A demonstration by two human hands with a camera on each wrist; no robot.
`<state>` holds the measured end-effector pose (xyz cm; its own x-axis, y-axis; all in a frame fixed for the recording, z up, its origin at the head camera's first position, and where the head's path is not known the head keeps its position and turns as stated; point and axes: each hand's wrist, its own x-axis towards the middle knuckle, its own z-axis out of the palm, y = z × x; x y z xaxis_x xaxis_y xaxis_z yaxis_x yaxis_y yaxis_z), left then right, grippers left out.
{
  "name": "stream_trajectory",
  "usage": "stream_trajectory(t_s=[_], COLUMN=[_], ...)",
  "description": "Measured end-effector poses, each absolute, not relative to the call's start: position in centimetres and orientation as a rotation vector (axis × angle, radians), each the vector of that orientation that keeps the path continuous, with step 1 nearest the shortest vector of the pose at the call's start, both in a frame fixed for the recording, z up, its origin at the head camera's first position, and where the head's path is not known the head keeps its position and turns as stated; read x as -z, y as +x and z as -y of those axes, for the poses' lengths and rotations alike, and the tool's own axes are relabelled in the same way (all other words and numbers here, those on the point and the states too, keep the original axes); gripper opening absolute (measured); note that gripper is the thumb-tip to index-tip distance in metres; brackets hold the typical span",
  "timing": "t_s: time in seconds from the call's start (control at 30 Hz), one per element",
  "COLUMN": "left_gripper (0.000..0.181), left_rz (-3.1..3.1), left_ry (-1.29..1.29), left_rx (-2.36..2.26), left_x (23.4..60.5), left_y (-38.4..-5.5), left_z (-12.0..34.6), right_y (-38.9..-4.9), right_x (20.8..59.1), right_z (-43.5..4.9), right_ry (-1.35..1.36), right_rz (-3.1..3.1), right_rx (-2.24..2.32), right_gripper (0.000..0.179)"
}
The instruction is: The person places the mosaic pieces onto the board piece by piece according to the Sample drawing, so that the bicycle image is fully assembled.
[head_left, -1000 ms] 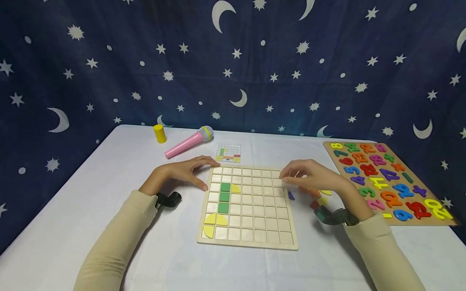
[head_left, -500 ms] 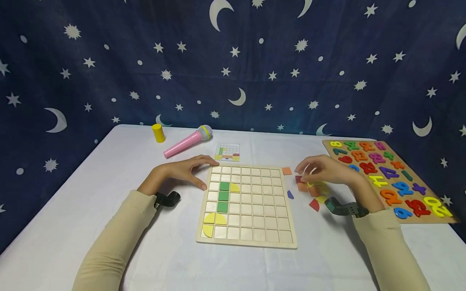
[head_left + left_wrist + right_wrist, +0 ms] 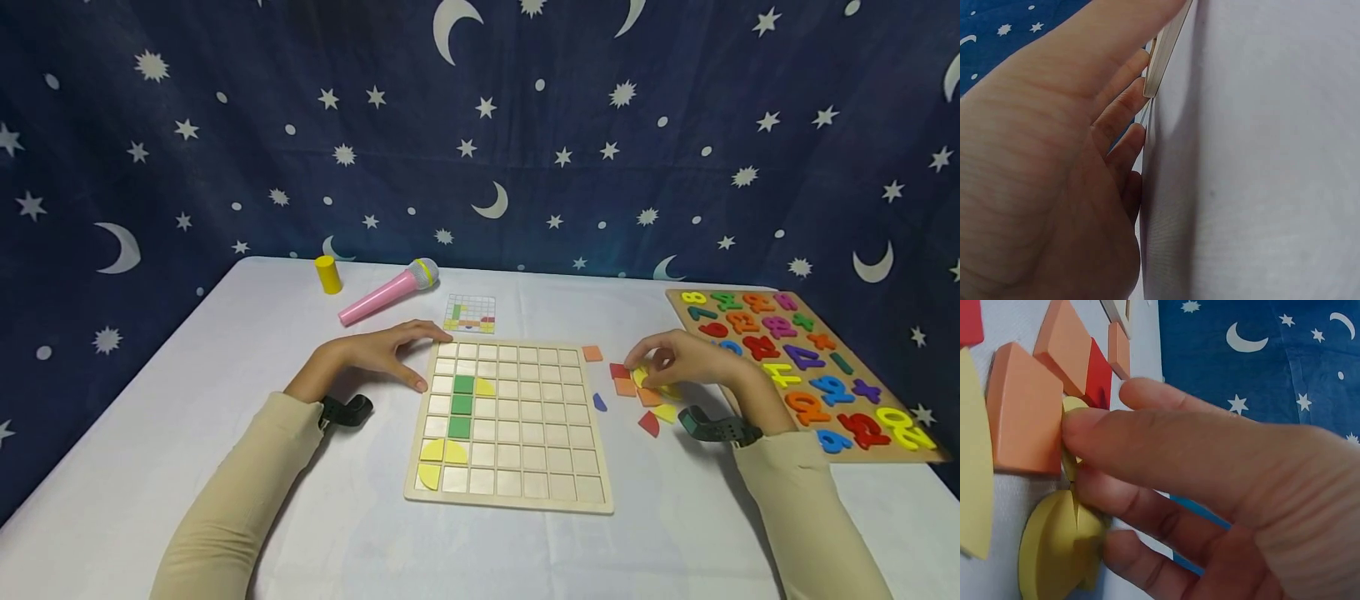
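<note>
My left hand (image 3: 390, 352) rests at the upper left corner of the wooden grid board (image 3: 510, 506), thumb at its left side and fingers by its far edge. Green squares (image 3: 461, 405) run down one column; yellow quarter-circle tiles (image 3: 431, 450) lie in several cells. Right of the board, my right hand (image 3: 686, 360) is over a loose pile, pinching a yellow curved tile (image 3: 639, 377) between thumb and index finger. The thumb (image 3: 1116, 440) partly hides that tile in the right wrist view. Orange tiles (image 3: 1025, 409) and another yellow tile (image 3: 1047, 550) lie close by.
A pattern card (image 3: 470, 313) lies behind the board, near a pink microphone (image 3: 382, 300) and a yellow cylinder (image 3: 327, 275). A number board (image 3: 825, 375) stands at the right. A red tile (image 3: 649, 423) and a blue tile (image 3: 599, 402) lie near the board.
My right hand has moved right, from the board's right edge to the tile pile, and now pinches a yellow tile. An orange tile beside the board has come into view. My left hand stays put.
</note>
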<state>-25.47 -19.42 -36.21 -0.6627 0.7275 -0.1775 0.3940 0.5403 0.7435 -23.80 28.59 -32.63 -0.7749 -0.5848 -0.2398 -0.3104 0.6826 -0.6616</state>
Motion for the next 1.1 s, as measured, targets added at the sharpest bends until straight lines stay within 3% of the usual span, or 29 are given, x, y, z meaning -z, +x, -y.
stream_trajectory(t_s=[0.47,0.63,1.1], left_gripper=[0.083,0.082,0.083], left_rz=[-2.323,-2.323,-2.331], left_ry=[0.89,0.89,0.873], left_rx=[-0.93,-0.929,-0.931], left_x=[36.32,36.28,36.16], left_y=[-25.33,-25.3,-25.12], left_z=[19.35,19.31,19.24], right_y=[-23.97,-23.68,-23.8], right_x=[33.43,33.24,33.13], right_z=[-28.53,-28.72,-28.4], right_ry=[-0.602,-0.641,-0.708], right_rz=[-2.58,-2.555,-2.653], right_rx=[0.782,0.789,0.822], right_gripper=[0.024,0.03,0.022])
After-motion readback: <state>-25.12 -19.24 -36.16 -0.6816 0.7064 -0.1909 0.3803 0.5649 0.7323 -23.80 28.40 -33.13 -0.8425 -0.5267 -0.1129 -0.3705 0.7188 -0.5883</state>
